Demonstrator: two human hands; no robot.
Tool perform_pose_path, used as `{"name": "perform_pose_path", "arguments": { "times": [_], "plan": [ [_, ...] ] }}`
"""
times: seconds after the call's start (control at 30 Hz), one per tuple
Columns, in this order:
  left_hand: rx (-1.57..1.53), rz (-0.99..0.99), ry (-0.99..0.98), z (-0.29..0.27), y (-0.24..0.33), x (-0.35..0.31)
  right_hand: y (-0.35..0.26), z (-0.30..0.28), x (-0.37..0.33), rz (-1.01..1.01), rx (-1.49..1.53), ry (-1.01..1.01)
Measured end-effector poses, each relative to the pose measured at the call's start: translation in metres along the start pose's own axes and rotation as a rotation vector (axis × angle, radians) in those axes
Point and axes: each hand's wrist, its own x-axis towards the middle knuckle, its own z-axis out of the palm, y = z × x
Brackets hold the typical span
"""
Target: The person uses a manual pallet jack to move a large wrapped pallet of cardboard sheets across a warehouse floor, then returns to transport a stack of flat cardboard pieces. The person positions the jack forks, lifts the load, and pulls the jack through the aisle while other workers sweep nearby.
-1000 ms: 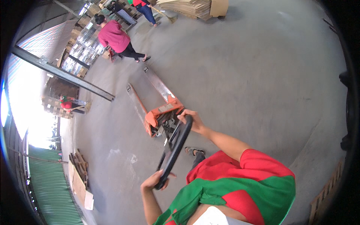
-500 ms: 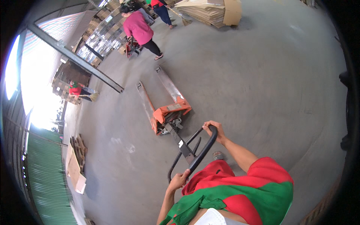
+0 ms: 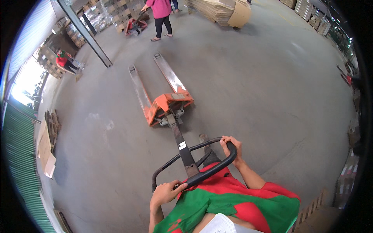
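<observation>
Leftmost on my feed, wooden pallets (image 3: pixel 53 123) lie well left of the hands, on the grey floor (image 3: pixel 101 163). My left hand (image 3: pixel 166 193) comes next, closed on the left side of the black loop handle (image 3: pixel 210 174); beyond it sits the orange pallet truck (image 3: pixel 166 101), forks pointing away. My right hand (image 3: pixel 233 150) wraps the handle's right end, with stacked cardboard (image 3: pixel 217 11) far ahead of it.

The black handle (image 3: pixel 211 171) swung round and came nearer the shirt (image 3: pixel 243 196), and the right hand (image 3: pixel 233 149) came with it. Boxes (image 3: pixel 304 9) showed up far right.
</observation>
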Motion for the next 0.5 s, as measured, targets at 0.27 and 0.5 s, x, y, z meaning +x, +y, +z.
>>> {"name": "perform_pose_path", "arguments": {
  "times": [0.27, 0.5],
  "plan": [
    [-0.100, 0.172, 0.039, -0.113, -0.013, 0.000, -0.060, 0.034, 0.048, -0.052, -0.145, -0.056],
    [-0.322, 0.316, 0.535, -0.228, 0.017, 0.016, -0.088, 0.062, 0.161, -0.330, -0.062, -0.062]
  ]
}}
